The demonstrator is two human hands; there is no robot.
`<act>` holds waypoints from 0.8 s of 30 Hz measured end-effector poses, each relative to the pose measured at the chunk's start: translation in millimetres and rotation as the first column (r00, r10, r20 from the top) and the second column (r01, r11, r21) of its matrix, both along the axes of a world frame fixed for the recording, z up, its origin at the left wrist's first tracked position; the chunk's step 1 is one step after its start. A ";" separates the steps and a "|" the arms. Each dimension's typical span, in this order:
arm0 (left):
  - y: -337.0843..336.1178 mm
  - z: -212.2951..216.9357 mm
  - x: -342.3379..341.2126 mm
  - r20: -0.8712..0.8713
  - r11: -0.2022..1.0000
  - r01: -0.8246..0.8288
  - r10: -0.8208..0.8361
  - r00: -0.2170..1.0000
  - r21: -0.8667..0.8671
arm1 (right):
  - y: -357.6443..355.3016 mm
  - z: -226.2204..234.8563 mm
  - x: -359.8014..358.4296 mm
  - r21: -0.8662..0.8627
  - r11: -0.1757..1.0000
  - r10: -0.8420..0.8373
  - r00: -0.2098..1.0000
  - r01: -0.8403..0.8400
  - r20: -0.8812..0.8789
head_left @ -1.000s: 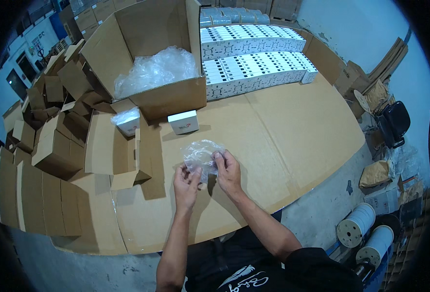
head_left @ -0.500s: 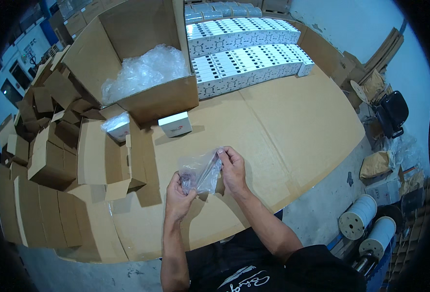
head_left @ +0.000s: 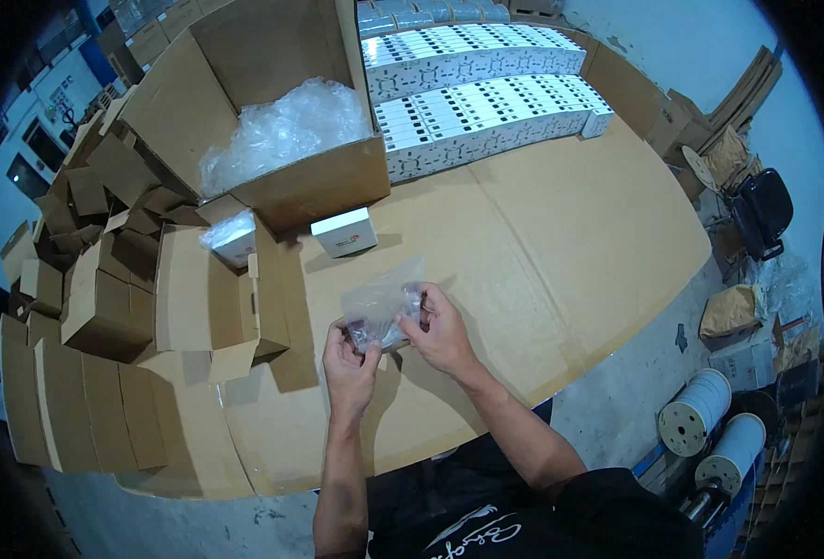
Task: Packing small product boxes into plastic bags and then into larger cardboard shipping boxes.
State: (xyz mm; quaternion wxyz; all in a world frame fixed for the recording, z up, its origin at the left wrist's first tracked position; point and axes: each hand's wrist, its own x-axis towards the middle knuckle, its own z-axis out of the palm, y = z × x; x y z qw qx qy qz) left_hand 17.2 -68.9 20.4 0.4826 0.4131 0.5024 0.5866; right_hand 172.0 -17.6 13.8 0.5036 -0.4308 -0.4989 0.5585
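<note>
Between my two hands is a clear plastic bag (head_left: 379,303), held above the cardboard-covered table (head_left: 542,279). My left hand (head_left: 349,359) pinches its lower left side, while my right hand (head_left: 438,331) grips its right side with the thumb across the front. Something small seems to lie in the lower part of the bag, too blurred to name. The bag's upper end sticks up loose. Just beyond my hands stands a small white box (head_left: 345,233). To the left, an open carton (head_left: 188,289) holds another white box wrapped in clear plastic (head_left: 233,238).
A large open carton (head_left: 300,191) full of clear plastic bags (head_left: 291,126) stands at the back left. Stacked rows of white boxes (head_left: 496,121) line the table's far side. Folded brown cartons (head_left: 104,307) crowd the left edge. Cable spools (head_left: 696,410) stand on the floor at right.
My right hand has slid down the bag's right side, closer to my left hand. The bag's top now stands free instead of being held at its upper right corner. The view has shifted slightly.
</note>
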 end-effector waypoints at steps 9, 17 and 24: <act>2.8 -9.8 -23.3 0.116 0.980 -0.189 0.194 0.974 -0.058 | 6.0 2.6 7.1 -0.047 0.989 -0.143 0.984 0.139 -0.103; 27.1 5.1 -11.9 -0.068 0.992 -0.122 0.119 0.991 -0.044 | 0.5 9.9 3.3 -0.067 0.997 0.028 0.992 -0.036 -0.120; 43.9 -0.4 -14.0 0.083 0.965 -0.246 0.254 0.964 -0.093 | 0.6 6.9 7.0 -0.015 0.993 0.115 0.991 -0.116 -0.062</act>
